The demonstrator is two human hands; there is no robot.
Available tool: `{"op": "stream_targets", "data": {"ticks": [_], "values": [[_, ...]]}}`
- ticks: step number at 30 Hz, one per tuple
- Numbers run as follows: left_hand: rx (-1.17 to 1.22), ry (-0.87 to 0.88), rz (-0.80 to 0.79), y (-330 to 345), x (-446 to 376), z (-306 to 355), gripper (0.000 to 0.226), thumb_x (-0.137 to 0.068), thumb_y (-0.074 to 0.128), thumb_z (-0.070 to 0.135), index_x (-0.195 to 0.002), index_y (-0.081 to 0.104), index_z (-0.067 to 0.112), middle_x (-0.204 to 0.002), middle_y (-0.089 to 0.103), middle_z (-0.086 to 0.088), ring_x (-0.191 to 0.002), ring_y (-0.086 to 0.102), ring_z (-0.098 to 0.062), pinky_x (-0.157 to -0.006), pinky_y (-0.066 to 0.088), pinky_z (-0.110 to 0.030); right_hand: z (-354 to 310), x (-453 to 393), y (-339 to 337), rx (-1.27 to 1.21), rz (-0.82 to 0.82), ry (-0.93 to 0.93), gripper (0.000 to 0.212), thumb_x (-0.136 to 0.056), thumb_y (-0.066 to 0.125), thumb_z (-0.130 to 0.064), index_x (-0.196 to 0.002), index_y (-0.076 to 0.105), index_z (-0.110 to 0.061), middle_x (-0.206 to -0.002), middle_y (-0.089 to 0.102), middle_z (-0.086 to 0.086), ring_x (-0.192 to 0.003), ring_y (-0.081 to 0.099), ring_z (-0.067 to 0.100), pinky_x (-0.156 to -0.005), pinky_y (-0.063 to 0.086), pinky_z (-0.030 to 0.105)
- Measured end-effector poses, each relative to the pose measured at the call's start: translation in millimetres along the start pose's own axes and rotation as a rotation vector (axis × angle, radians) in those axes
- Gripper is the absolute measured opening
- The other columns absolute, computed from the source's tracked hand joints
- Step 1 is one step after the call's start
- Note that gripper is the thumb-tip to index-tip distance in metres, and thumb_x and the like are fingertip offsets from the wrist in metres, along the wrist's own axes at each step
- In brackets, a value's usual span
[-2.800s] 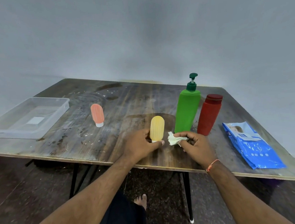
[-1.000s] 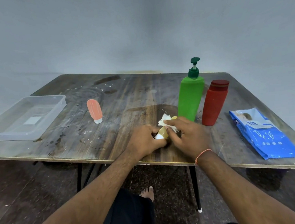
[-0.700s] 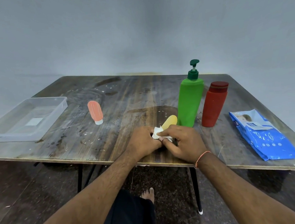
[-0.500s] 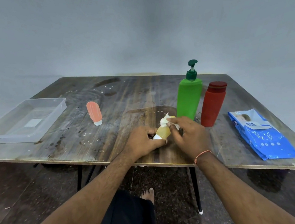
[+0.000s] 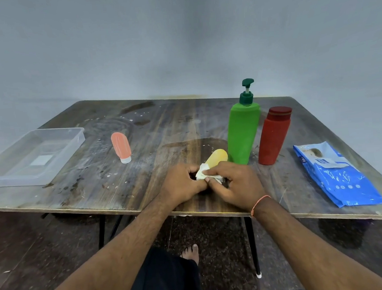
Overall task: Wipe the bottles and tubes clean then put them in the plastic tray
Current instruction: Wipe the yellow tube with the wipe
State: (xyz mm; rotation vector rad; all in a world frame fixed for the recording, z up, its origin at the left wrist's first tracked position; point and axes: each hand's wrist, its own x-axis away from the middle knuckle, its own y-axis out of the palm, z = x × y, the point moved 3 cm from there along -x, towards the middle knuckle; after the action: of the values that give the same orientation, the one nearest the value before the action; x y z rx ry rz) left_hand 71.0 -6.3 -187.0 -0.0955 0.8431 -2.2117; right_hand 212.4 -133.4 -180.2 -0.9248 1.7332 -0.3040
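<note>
- Your left hand [image 5: 181, 184] sits low over the near edge of the tabletop [image 5: 111, 187], knuckles up, fingers curled inward round the lower end of the yellow tube [image 5: 217, 160].
- Your right hand [image 5: 236, 184] lies just beside it, touching it at the fingertips, with thumb and fingers pinching the crumpled white wipe [image 5: 205, 174] against the tube.
- Both forearms are bare and reach forward from the bottom of the view, converging toward the hands.
- Your right wrist carries a thin orange thread band [image 5: 259, 202].
- One bare foot [image 5: 190, 252] shows on the floor below the tabletop.
</note>
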Motion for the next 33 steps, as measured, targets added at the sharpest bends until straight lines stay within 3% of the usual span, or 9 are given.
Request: {"op": "stream_targets", "data": {"ticks": [4, 10, 19, 24, 29, 33], "values": [[0.028, 0.028, -0.009, -0.5, -1.2, 0.1, 0.014, -0.078, 0.087, 0.035, -0.091, 0.082, 0.032, -0.075, 0.077, 0.015, -0.066, 0.064, 0.004, -0.063, 0.050, -0.026, -0.3, -1.8, -2.5, 0.136, 0.084, 0.025, 0.015, -0.094, 0.076, -0.027, -0.109, 0.078, -0.026, -0.103, 0.077, -0.011, -0.088, 0.073, 0.012, -0.071, 0.059, 0.036], [0.079, 0.042, -0.035, 0.4, -0.6, 1.0, 0.033, -0.075, 0.093, 0.039, -0.107, 0.083, 0.038, -0.082, 0.079, 0.019, -0.074, 0.070, 0.004, -0.069, 0.051, -0.018, 10.8, -5.3, -15.9, 0.215, 0.332, 0.269, 0.014, -0.100, 0.071, -0.029, -0.114, 0.075, -0.028, -0.110, 0.076, -0.012, -0.093, 0.071, 0.009, -0.074, 0.055, 0.029], [0.063, 0.073, -0.054, -1.6, 0.4, -0.7, 0.029, -0.082, 0.088, 0.039, -0.110, 0.080, 0.038, -0.084, 0.078, 0.021, -0.077, 0.070, 0.003, -0.066, 0.046, -0.017, 16.8, -7.0, -13.0, 0.216, 0.318, 0.320, 0.013, -0.102, 0.069, -0.032, -0.113, 0.075, -0.029, -0.111, 0.076, -0.012, -0.097, 0.070, 0.009, -0.075, 0.057, 0.032], [0.057, 0.119, -0.119, -3.0, 0.2, -3.5, 0.024, -0.091, 0.079, 0.040, -0.113, 0.079, 0.029, -0.090, 0.078, 0.008, -0.082, 0.072, -0.014, -0.072, 0.050, -0.032, 16.8, -6.9, -13.3, 0.227, 0.307, 0.321, 0.013, -0.102, 0.068, -0.033, -0.113, 0.075, -0.030, -0.109, 0.076, -0.012, -0.095, 0.068, 0.007, -0.073, 0.055, 0.031], [0.087, 0.128, -0.211, -8.3, 3.7, -0.8, 0.042, -0.096, 0.069, 0.041, -0.134, 0.071, 0.024, -0.121, 0.077, 0.008, -0.111, 0.072, -0.014, -0.102, 0.055, -0.047, 17.6, -7.0, -13.2, 0.230, 0.295, 0.361, 0.014, -0.103, 0.066, -0.037, -0.114, 0.074, -0.032, -0.110, 0.076, -0.014, -0.095, 0.069, 0.007, -0.071, 0.054, 0.030], [0.114, 0.137, -0.247, -9.8, 4.4, -3.0, 0.047, -0.097, 0.067, 0.041, -0.141, 0.066, 0.026, -0.130, 0.073, 0.008, -0.122, 0.068, -0.017, -0.110, 0.049, -0.055, 17.5, -7.2, -13.4, 0.222, 0.274, 0.359, 0.016, -0.103, 0.066, -0.037, -0.116, 0.074, -0.032, -0.112, 0.075, -0.015, -0.097, 0.067, 0.004, -0.073, 0.050, 0.024]]}}
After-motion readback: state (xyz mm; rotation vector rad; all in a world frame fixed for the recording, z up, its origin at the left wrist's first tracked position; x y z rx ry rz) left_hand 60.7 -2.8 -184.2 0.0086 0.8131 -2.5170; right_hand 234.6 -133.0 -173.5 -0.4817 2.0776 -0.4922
